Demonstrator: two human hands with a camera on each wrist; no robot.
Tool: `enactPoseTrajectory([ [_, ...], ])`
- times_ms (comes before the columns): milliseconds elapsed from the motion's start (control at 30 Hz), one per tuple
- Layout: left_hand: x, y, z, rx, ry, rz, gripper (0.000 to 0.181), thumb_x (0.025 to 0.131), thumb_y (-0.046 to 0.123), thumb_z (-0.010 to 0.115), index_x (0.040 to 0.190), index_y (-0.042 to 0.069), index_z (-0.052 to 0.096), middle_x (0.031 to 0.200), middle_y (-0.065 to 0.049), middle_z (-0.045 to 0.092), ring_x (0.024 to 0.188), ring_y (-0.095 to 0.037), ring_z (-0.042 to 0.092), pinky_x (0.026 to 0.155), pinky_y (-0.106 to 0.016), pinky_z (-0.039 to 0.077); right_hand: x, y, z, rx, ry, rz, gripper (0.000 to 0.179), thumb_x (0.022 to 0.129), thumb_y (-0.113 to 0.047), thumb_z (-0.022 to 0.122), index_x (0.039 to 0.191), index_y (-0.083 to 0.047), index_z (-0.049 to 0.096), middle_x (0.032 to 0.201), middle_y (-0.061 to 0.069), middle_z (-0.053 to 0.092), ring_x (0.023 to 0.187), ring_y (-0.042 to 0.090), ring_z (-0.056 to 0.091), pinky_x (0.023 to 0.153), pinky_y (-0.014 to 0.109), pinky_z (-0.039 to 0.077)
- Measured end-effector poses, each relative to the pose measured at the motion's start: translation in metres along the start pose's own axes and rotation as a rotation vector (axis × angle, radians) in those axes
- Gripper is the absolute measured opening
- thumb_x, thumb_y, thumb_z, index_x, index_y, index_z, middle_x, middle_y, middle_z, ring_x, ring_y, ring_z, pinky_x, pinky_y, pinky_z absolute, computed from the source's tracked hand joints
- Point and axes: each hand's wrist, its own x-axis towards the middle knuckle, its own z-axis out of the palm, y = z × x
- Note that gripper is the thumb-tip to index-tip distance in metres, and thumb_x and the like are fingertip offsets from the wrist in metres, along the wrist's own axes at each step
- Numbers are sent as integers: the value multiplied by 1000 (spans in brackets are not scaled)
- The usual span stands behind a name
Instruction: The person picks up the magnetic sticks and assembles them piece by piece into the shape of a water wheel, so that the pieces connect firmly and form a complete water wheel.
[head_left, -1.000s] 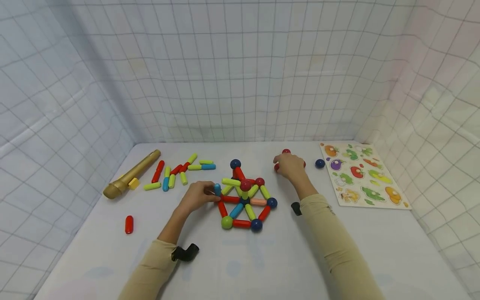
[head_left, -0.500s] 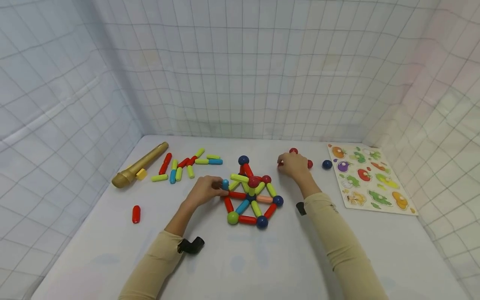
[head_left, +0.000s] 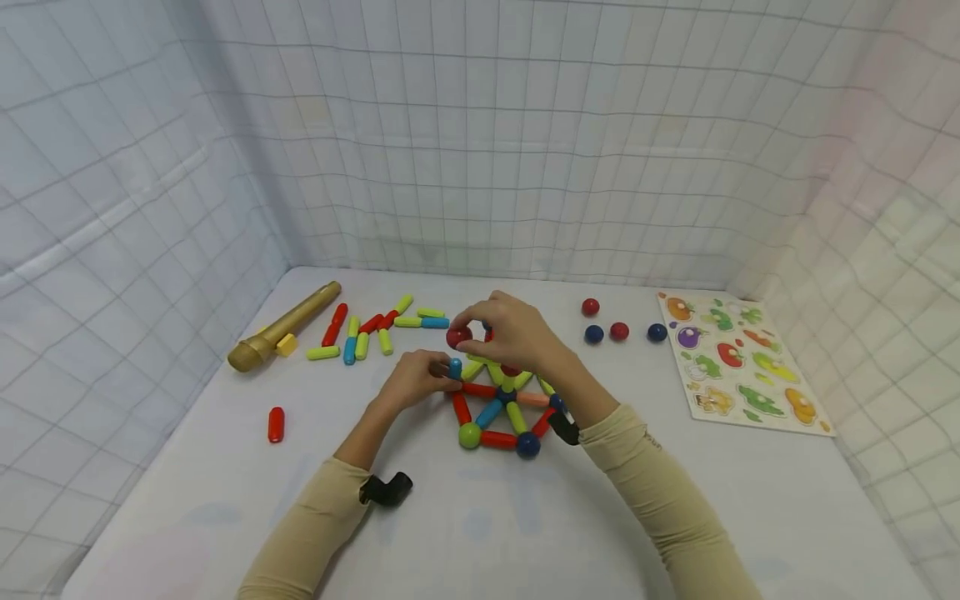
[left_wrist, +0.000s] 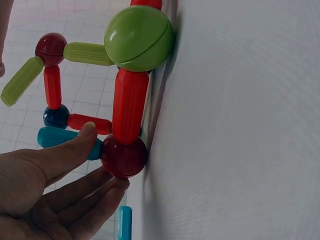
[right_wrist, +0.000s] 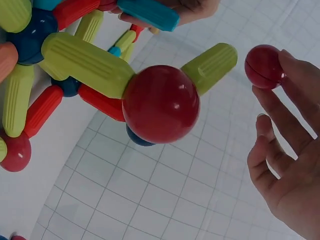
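A wheel-shaped frame of rods and balls lies on the white table, with a green ball at its near left. My left hand is at its left side, thumb on an upright blue rod and fingertips touching the dark red ball under it. My right hand pinches another red ball between thumb and fingertips, above the frame. In the right wrist view, this ball is just apart from the end of a yellow-green rod, which sticks out from the raised red ball.
Several loose rods and a gold stick with a bulbous end lie at left. A single red rod is nearer. Right of the frame are loose red balls, blue balls and a vegetable picture board.
My right hand has lifted a red ball from the loose group and carried it left over the frame. The left hand stays at the blue rod. The head view has shifted slightly.
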Motion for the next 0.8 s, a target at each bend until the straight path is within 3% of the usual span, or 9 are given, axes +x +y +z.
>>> enactPoseTrajectory([
  [167, 1, 2, 0, -16, -17, -3, 36, 86, 25, 75, 118, 11, 69, 108, -10, 74, 104, -27, 69, 93, -46, 53, 3, -1, 8, -33, -98, 3, 24, 88, -32, 72, 110, -22, 73, 105, -8, 72, 93, 13, 53, 71, 24, 47],
  [467, 2, 2, 0, -29, -14, -12, 39, 85, 25, 76, 121, 12, 68, 107, -9, 74, 103, -26, 68, 92, -45, 54, 13, 1, 18, -61, -116, 21, 24, 88, -30, 72, 110, -20, 74, 106, -6, 73, 94, 14, 55, 76, 27, 49],
  [700, 3, 0, 3, -38, -13, -14, 39, 85, 25, 76, 122, 14, 68, 105, -7, 74, 101, -25, 68, 92, -44, 54, 20, 3, 30, -48, -254, 116, 26, 88, -32, 72, 111, -22, 73, 108, -6, 71, 103, 16, 56, 85, 33, 49],
  [800, 3, 0, 5, -46, -14, -16, 41, 85, 24, 75, 124, 13, 67, 108, -8, 74, 103, -25, 68, 92, -44, 54, 14, 9, 25, -36, -216, 134, 30, 90, -35, 69, 117, -23, 71, 117, -4, 70, 111, 18, 58, 93, 37, 50],
])
